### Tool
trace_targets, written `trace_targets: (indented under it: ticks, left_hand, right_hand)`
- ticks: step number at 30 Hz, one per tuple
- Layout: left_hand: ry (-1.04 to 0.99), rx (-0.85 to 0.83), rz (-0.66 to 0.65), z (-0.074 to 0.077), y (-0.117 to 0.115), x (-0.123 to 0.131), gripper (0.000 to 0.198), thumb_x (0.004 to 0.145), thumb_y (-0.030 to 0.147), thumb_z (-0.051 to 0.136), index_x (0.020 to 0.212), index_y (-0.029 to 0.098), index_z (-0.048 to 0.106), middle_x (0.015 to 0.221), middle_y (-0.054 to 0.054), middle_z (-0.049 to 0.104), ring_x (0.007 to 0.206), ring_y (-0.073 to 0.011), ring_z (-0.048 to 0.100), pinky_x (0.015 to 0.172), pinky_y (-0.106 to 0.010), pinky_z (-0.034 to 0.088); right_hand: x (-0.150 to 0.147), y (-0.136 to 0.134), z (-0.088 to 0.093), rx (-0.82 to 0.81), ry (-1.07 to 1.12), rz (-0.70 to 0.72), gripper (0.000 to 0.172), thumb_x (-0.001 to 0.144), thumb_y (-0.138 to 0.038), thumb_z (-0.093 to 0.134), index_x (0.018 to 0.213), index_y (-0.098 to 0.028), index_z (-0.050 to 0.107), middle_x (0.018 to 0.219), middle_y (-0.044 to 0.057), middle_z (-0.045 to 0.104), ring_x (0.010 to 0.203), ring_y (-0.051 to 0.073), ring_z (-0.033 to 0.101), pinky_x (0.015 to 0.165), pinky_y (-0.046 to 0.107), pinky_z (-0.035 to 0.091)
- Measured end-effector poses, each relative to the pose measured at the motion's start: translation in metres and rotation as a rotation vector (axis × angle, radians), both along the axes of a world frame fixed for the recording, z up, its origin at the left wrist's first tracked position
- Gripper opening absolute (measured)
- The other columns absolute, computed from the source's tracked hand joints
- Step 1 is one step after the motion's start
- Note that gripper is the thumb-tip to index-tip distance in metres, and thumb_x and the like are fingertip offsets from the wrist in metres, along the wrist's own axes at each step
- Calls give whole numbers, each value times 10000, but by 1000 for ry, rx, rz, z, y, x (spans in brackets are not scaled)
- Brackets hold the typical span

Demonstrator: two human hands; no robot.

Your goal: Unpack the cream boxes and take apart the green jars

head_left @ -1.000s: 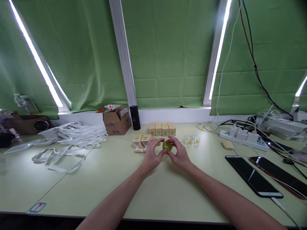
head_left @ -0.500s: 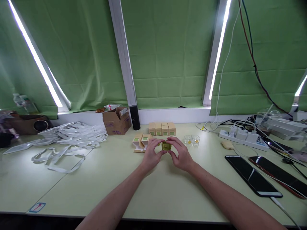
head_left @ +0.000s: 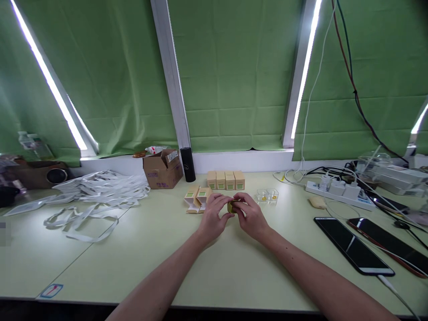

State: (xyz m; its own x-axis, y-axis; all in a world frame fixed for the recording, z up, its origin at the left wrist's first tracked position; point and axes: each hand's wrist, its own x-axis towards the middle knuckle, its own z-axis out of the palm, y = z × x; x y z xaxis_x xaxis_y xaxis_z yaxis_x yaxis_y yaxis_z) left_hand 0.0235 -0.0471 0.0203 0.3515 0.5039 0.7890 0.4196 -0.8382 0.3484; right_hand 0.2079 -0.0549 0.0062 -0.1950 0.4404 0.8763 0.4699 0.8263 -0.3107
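Observation:
Between my two hands is a small olive-gold piece (head_left: 230, 207), partly covered by fingers; its exact kind does not show. My left hand (head_left: 215, 215) pinches it from the left with thumb and fingertips. From the right, my right hand (head_left: 251, 216) grips it the same way. Two opened kraft boxes (head_left: 198, 199) with green labels stand just beyond my left hand. Behind the hands, several closed kraft boxes (head_left: 226, 180) form a row. Past my right hand sit clear cups (head_left: 267, 195) with something yellow in them.
On the left lies a heap of white straps (head_left: 103, 189). A cardboard carton (head_left: 162, 169) and a black cylinder (head_left: 187, 164) stand by the wall. Rightward are a power strip (head_left: 339, 195) with chargers and cables, a beige item (head_left: 317, 203) and a phone (head_left: 352, 245) on a cable.
The olive-gold piece has turned between my fingers, so less of its face shows. My fingers have closed in closer around it; the things on the table have stayed put.

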Motion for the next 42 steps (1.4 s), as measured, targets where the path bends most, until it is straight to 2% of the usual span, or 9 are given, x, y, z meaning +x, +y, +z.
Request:
trace_targets:
  ticks: [7, 14, 25, 42]
  left_hand:
    - [34, 48, 16, -2, 2, 0, 424, 884, 169, 753, 1293, 239, 665, 1185, -96, 742, 1198, -308, 578, 1014, -529, 526]
    - [48, 54, 42, -3, 3, -1, 408, 902, 191, 732, 1301, 243, 667, 1202, -99, 741, 1221, -325, 577, 1033, -560, 517]
    - [32, 69, 68, -1, 1, 0, 403, 923, 233, 716, 1321, 267, 661, 1219, -91, 739, 1201, -315, 587, 1038, -550, 514]
    - [26, 64, 110, -3, 3, -1, 417, 919, 217, 718, 1327, 277, 659, 1231, -81, 744, 1200, -330, 579, 1052, -563, 499]
  right_hand:
    - [2, -1, 1, 24, -69, -168, 250, 980, -103, 494, 976, -217, 717, 1118, 117, 612, 868, 212, 620, 733, 386, 582]
    - [1, -4, 7, 101, -105, -299, 223, 957, -100, 530, 889, -203, 715, 943, 92, 547, 866, 226, 543, 638, 332, 476]
    - [0, -8, 12, 203, -157, -334, 267, 1007, -127, 510, 811, -222, 664, 764, 43, 521, 730, 201, 475, 627, 341, 374]
    - [2, -6, 9, 229, -158, -327, 280, 1027, -153, 498, 827, -238, 675, 748, 49, 537, 716, 212, 476, 636, 359, 362]
